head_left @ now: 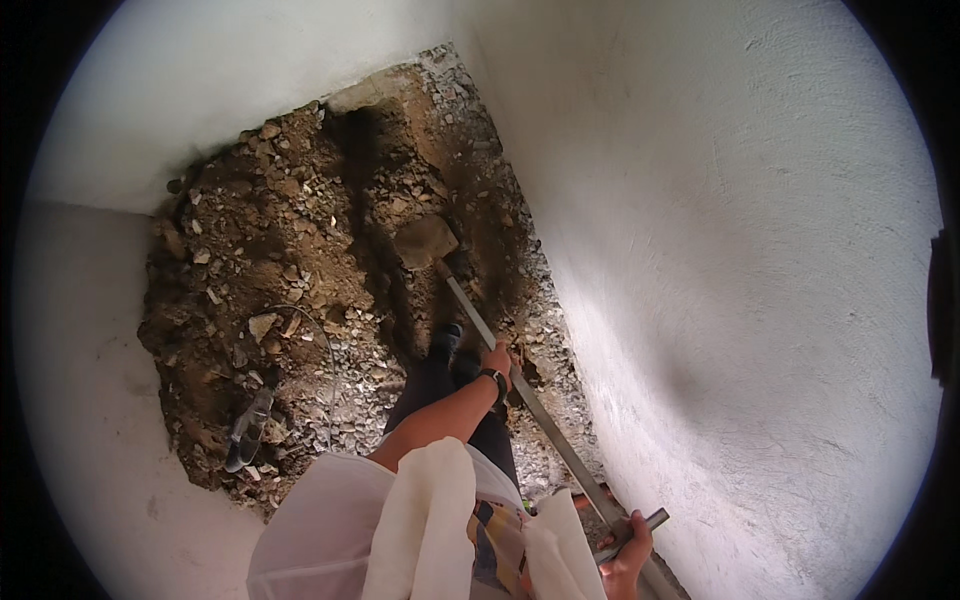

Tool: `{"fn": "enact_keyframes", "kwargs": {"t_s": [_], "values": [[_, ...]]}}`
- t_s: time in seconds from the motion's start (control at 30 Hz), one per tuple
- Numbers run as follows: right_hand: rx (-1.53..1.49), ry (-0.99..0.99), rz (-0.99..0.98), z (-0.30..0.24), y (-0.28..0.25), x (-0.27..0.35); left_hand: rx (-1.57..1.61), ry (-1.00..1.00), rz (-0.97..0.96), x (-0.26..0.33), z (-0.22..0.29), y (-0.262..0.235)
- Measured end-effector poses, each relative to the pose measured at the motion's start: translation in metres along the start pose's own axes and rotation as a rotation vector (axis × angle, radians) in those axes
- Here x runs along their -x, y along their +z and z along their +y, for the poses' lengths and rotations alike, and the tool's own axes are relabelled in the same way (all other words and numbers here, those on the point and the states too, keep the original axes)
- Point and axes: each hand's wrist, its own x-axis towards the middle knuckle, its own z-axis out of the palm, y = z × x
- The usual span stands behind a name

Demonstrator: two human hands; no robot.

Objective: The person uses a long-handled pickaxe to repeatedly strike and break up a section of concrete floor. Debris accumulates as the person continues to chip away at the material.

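Both my hands grip a long-handled shovel. Its dusty, squarish blade rests on loose earth near a dark trench. From there the straight, greyish handle slants down to the right past my legs. My left hand, with a dark watch on its wrist, is wrapped round the handle partway up from the blade. Lower right, my right hand closes on the short crossbar at the handle's upper end. My dark shoe stands on the rubble beside the handle.
White plastered walls enclose the dug-up ground, close on my right. Broken stones and soil are heaped on the left. A long grey and black object lies there, and a thin wire curves over the rubble.
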Motion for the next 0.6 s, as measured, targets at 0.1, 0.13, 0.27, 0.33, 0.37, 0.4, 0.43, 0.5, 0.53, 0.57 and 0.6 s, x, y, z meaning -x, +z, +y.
{"fn": "enact_keyframes", "kwargs": {"t_s": [0.1, 0.13, 0.27, 0.33, 0.37, 0.4, 0.43, 0.5, 0.53, 0.57, 0.6], "values": [[0.139, -0.114, 0.029, -0.023, 0.006, 0.032, 0.094, 0.063, -0.362, -0.039, -0.015, -0.046], [0.146, -0.048, 0.051, -0.019, -0.023, 0.017, 0.262, 0.064, -0.566, -0.036, -0.024, -0.057], [0.361, -0.026, 0.149, -0.027, -0.036, 0.046, -0.197, -0.107, 0.223, 0.04, -0.041, 0.013], [0.404, -0.014, 0.201, -0.024, -0.043, 0.045, -0.315, -0.227, 0.382, 0.072, -0.043, 0.029], [0.407, -0.001, 0.209, -0.021, -0.045, 0.042, -0.362, -0.229, 0.396, 0.071, -0.047, 0.022], [0.4, 0.014, 0.219, -0.016, -0.049, 0.038, -0.414, -0.235, 0.407, 0.07, -0.054, 0.016], [0.388, 0.027, 0.237, -0.008, -0.052, 0.036, -0.472, -0.243, 0.417, 0.069, -0.062, 0.01], [0.317, 0.045, 0.282, 0.015, -0.054, 0.026, -0.655, -0.237, 0.37, 0.05, -0.077, -0.001], [0.269, 0.048, 0.309, 0.031, -0.055, 0.024, -0.761, -0.262, 0.326, 0.035, -0.077, -0.009], [0.278, 0.031, 0.229, 0.023, -0.039, 0.013, -0.39, -0.029, -0.382, -0.058, -0.065, -0.111], [0.224, 0.034, 0.229, 0.04, -0.036, 0.006, 0.094, -0.165, -1.131, -0.085, -0.047, -0.138]]}}
